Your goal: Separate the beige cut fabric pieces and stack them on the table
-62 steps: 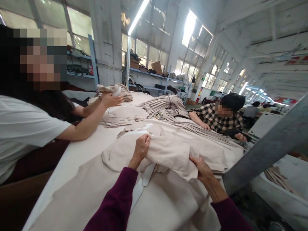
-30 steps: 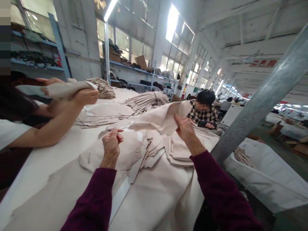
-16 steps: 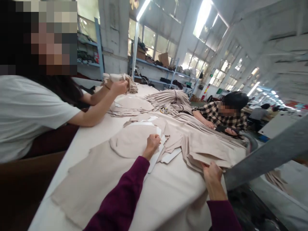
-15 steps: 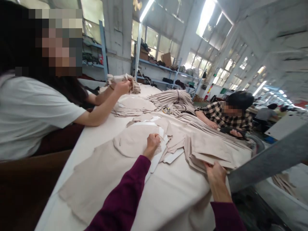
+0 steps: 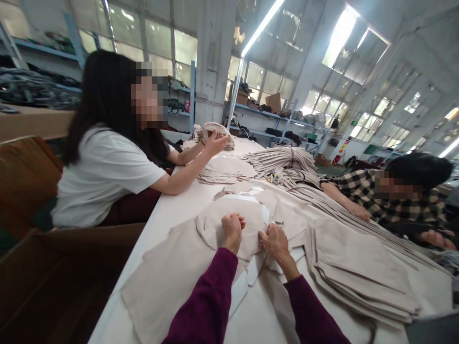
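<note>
Beige cut fabric pieces (image 5: pixel 168 267) lie layered on the table in front of me. My left hand (image 5: pixel 233 231) is closed over the upper piece, fingers curled in; what they hold, if anything, is hidden. Just to its right, my right hand (image 5: pixel 277 243) pinches the right edge of a beige fabric piece (image 5: pixel 250 241). White stiff strips (image 5: pixel 256 267) show beneath and between the pieces near my right wrist. A folded stack of beige fabric panels (image 5: pixel 358 263) lies to the right, apart from both hands.
A co-worker in a white shirt (image 5: pixel 107 177) sits at the left, handling fabric. Another in a checked shirt (image 5: pixel 355 191) leans in from the right. Bundled beige strips (image 5: pixel 283 157) run across the pale table (image 5: pixel 143 243). A brown box (image 5: pixel 71 282) stands at the left edge.
My right hand has let go of the folded stack and moved left to the fabric beside my left hand. The stack now lies flat. My view has turned left.
</note>
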`<state>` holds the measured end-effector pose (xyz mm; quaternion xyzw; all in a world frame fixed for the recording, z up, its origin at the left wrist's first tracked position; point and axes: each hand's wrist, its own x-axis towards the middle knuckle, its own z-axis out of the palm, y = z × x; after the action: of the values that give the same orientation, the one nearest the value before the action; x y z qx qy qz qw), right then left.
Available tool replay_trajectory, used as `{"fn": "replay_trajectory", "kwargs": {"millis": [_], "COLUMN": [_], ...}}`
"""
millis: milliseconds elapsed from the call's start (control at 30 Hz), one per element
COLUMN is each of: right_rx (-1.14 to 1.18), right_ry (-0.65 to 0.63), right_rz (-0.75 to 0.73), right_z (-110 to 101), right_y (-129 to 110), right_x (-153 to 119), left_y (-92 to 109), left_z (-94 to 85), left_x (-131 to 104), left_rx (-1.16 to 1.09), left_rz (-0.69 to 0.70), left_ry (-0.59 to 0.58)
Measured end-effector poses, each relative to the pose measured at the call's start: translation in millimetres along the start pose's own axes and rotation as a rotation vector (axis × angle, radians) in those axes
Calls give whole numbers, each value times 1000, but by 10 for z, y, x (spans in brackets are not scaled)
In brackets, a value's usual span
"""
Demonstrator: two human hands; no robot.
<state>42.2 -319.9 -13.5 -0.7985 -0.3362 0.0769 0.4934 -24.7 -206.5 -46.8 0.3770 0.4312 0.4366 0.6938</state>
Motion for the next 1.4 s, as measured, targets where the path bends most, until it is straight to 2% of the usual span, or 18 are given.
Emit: {"fn": "replay_trajectory", "kwargs": {"millis": [67,167,267,367,467,567,633,667,700,733,800,833,867,967,1100,1267,1400], "right_rx": [-11,32,168,330,435,482,347,186,-39,-284,-654,-739,-764,-726,-728,-755,-738], "right_ry": [13,-11,-79,-151,-198,-302,-450,-508,-507,-445,-235,-148,-113,-203,-289,-332,-406], "right_rz": [15,15,22,74,153,205,217,193,127,32,-187,-281,-344,-438,-442,-348,-312], "right_z": [128,178,109,-62,-312,-585,-748,-814,-864,-894,-882,-837,-769,-479,-200,-253,-364], "right_y": [71,145,95,5,42,233,377,433,472,491,469,435,393,274,228,249,208], "right_x": [166,223,185,86,-143,-472,-637,-670,-661,-607,-389,-243,-90,311,600,807,834], "left_y": [1,-20,0,116,301,462,506,500,475,433,313,247,185,63,37,18,-4], "left_z": [-18,11,63,35,-165,-514,-742,-832,-897,-936,-946,-929,-907,-871,-921,-940,-927], "left_x": [17,-12,-79,-131,-141,-121,-125,-140,-164,-196,-268,-299,-321,-316,-197,-133,-156], "left_rx": [25,73,136,221,350,537,679,746,808,859,931,952,966,979,966,962,955], "left_rz": [11,47,109,175,227,279,333,366,401,438,512,548,583,648,662,682,698], "left_ry": [-19,-74,-105,-130,-152,-182,-181,-173,-161,-147,-114,-97,-80,-33,41,46,25]}}
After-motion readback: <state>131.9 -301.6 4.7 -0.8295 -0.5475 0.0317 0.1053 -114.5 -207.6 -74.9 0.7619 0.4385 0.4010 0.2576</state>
